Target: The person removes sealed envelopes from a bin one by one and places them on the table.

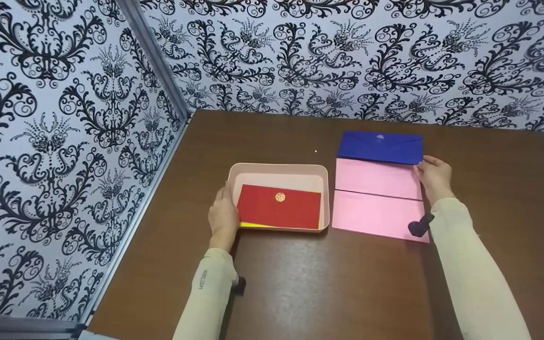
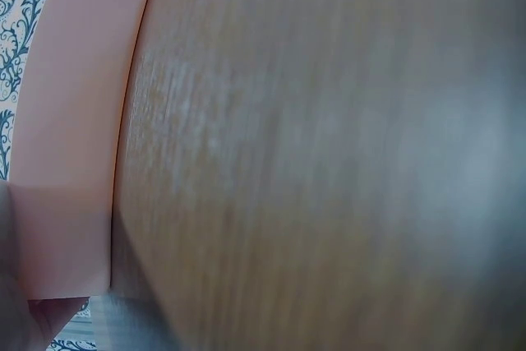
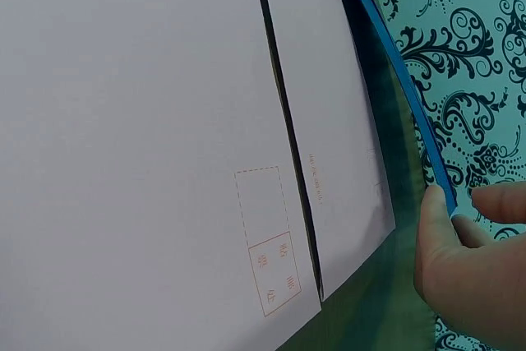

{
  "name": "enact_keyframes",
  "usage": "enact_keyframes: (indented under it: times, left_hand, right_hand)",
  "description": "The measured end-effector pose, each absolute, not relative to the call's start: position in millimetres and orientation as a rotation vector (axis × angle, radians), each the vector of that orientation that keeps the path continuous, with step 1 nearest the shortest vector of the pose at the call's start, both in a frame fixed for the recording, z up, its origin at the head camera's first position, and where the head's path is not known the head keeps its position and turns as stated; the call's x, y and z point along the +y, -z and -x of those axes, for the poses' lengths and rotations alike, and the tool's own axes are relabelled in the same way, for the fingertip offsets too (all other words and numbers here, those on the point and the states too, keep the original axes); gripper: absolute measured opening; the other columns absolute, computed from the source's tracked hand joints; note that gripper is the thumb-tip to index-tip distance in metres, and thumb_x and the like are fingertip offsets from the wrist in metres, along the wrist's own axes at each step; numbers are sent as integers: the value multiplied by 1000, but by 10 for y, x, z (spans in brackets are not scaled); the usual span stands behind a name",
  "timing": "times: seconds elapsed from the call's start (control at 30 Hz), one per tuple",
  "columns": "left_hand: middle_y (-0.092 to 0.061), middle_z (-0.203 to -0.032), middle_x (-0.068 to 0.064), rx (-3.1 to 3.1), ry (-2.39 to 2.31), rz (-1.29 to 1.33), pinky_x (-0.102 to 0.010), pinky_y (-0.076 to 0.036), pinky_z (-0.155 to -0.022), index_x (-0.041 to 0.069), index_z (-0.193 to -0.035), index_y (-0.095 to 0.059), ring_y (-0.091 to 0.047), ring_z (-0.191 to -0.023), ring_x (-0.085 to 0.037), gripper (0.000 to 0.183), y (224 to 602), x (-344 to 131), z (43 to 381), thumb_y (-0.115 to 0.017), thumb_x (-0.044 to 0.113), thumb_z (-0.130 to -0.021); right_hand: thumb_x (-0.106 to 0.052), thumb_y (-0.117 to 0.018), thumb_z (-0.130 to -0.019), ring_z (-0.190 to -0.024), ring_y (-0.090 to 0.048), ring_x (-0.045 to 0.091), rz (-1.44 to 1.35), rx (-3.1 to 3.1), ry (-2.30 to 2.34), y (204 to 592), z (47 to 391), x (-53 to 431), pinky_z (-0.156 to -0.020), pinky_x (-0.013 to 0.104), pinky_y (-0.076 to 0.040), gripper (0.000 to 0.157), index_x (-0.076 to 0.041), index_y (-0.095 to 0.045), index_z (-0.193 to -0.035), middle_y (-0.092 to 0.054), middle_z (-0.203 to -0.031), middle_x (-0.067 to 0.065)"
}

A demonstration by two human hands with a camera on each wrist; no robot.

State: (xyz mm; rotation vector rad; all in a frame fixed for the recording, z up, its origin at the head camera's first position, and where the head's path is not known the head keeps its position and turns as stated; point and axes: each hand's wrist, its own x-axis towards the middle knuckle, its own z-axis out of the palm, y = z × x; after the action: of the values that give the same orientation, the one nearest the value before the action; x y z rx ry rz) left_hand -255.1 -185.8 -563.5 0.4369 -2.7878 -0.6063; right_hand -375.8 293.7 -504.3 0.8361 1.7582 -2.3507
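The left hand (image 1: 223,218) is gripping the left wall of a pink tray (image 1: 279,178), fingers clamped on it. Inside, a red envelope (image 1: 276,211) is covering something yellow (image 1: 253,225). Farther right, 2 pink envelopes (image 1: 379,212) are lying nearer than a blue envelope (image 1: 378,146), whose near right corner the right hand (image 1: 435,177) is pinching.

Brown wood-grain tabletop (image 1: 328,288), a pale sheen reflected toward the near side. A pink tray (image 1: 279,179) is set flat on it. Just right of the tray, a nearer pink envelope (image 1: 376,212) and a farther pink envelope (image 1: 376,179) are laid flat, separated by a narrow dark gap. A blue envelope (image 1: 379,146) is seen beyond them, near edge raised; far-edge contact can't be told. Tiny white speck (image 1: 315,151) also noted.
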Motion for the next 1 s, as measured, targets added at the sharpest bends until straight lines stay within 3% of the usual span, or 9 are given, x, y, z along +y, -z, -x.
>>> enact_keyframes:
  times: [0.1, 0.17, 0.27, 0.37, 0.43, 0.57, 0.67, 0.83, 1.0]
  left_hand:
    - [-61, -136, -12, -2777, 615, -434, -53, -57, -87, 12, -148, -47, -69, -99, -43, 55, 5639, -1863, 2552, -52, 2, -94]
    - [-61, -136, -12, -2780, 614, -433, -53, -57, -87, 12, -148, -47, -69, -100, -43, 55, 5642, -1867, 2551, -52, 2, -94]
    - [-61, -137, -11, -2794, 610, -442, -53, -57, -87, 12, -149, -46, -69, -99, -42, 56, 5641, -1867, 2550, -51, 2, -94]
    - [-59, -139, -10, -2811, 609, -454, -52, -58, -85, 12, -150, -45, -70, -98, -42, 57, 5635, -1864, 2547, -52, 2, -94]
    - [-59, -140, -10, -2816, 612, -464, -53, -58, -85, 12, -150, -45, -70, -97, -43, 58, 5628, -1860, 2548, -52, 3, -93]
    - [-58, -141, -11, -2840, 608, -475, -52, -58, -86, 12, -151, -43, -69, -98, -43, 59, 5623, -1854, 2554, -54, 4, -94]
    - [-57, -142, -11, -2851, 603, -477, -52, -58, -88, 12, -151, -42, -69, -99, -42, 60, 5628, -1852, 2557, -55, 6, -93]
    - [-59, -140, -10, -2831, 610, -473, -52, -58, -87, 13, -150, -43, -69, -100, -42, 57, 5637, -1854, 2558, -52, 4, -94]
    - [-59, -140, -12, -2825, 611, -471, -51, -58, -88, 12, -150, -44, -69, -101, -41, 56, 5633, -1863, 2556, -53, 6, -95]
  right_hand:
    - [1, -42, -101, -107, -52, 9, -838, 1755, 2356, 5052, 3754, 2945, -100, 16, -49, 57, -2, -28, -156, -47, -118, 0]
    - [-1, -43, -101, -106, -52, 9, -839, 1759, 2351, 5060, 3755, 2942, -100, 17, -48, 57, -3, -27, -156, -48, -120, -1]
    - [-6, -42, -102, -132, -48, 15, -804, 1802, 2306, 5071, 3757, 2937, -115, 21, -38, 59, -5, -22, -158, -42, -147, 8]
    - [-12, -40, -103, -152, -26, 17, -752, 1847, 2274, 5079, 3763, 2934, -123, 26, -23, 61, -6, -16, -160, -18, -166, 10]
    - [-15, -40, -104, -155, -15, 16, -717, 1857, 2270, 5076, 3766, 2942, -125, 27, -18, 64, -6, -12, -160, -9, -168, 8]
    - [-16, -39, -104, -155, -12, 14, -717, 1797, 2329, 5051, 3777, 2949, -125, 24, -17, 65, -7, -8, -160, -5, -169, 5]
    - [-14, -40, -104, -155, -13, 11, -740, 1726, 2389, 5019, 3782, 2948, -124, 22, -19, 66, -8, -7, -160, -10, -168, 3]
    - [-13, -44, -103, -153, -17, 10, -764, 1665, 2440, 5000, 3786, 2954, -123, 21, -21, 69, -9, -7, -160, -34, -148, -7]
    - [-19, -42, -104, -153, -21, 14, -662, 1921, 2280, 5085, 3801, 2919, -124, 23, -21, 62, -7, -17, -159, -25, -164, 7]
